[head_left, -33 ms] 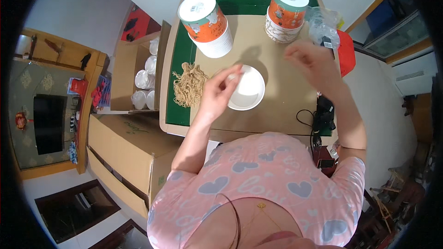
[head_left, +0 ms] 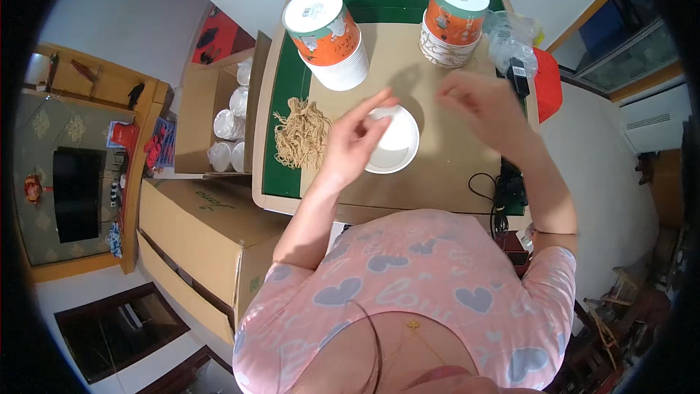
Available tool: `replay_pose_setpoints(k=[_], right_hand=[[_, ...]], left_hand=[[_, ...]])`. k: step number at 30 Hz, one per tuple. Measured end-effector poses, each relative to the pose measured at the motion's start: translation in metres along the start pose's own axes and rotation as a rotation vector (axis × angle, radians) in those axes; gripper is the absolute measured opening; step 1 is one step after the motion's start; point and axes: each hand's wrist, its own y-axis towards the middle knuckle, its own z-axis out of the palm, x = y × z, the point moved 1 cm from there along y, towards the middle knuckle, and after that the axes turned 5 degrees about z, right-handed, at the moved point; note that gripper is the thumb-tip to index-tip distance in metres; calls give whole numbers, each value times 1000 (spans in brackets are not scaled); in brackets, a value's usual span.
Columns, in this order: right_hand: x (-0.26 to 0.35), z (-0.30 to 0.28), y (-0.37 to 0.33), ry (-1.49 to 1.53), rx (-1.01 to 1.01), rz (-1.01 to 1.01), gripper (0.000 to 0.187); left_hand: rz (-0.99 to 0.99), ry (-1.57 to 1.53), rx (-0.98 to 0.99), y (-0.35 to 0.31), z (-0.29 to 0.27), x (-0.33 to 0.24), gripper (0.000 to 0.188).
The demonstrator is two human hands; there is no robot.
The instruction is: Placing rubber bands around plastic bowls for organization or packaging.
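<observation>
The upright white tub [head_left: 399, 144] opens upward, partly behind the half-spread left hand [head_left: 354, 138]; whether the blurred right hand [head_left: 483, 106], rightward, pinches anything I cannot tell.

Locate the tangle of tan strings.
In the head view, the tangle of tan strings lies on the left side of the table, just left of the left hand and below the left stack of upturned paper buckets.

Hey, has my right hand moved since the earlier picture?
Yes, your right hand has shifted slightly left, away from the black object with a white label, now less hidden behind it.
</observation>
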Motion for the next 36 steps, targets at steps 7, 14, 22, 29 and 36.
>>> replay_pose_setpoints(k=[7, 14, 22, 29, 36], right_hand=[[9, 12, 2, 103, 3, 26, 9], [-16, -10, -12, 100, 66, 226, 14], [-39, 0, -33, 198, 167, 244, 7], [-31, 52, -28, 226, 57, -133, 20], [-33, 89, -44, 732, 270, 417, 13]], left_hand=[[-97, -222, 172, 13, 10, 5, 20], [-167, -112, 123, -7, -11, 22, 11], [-170, -133, 28, -12, -20, 26, 7], [-29, -9, 39, -16, -3, 22, 9], [-11, 19, -8, -15, -15, 21, 6]])
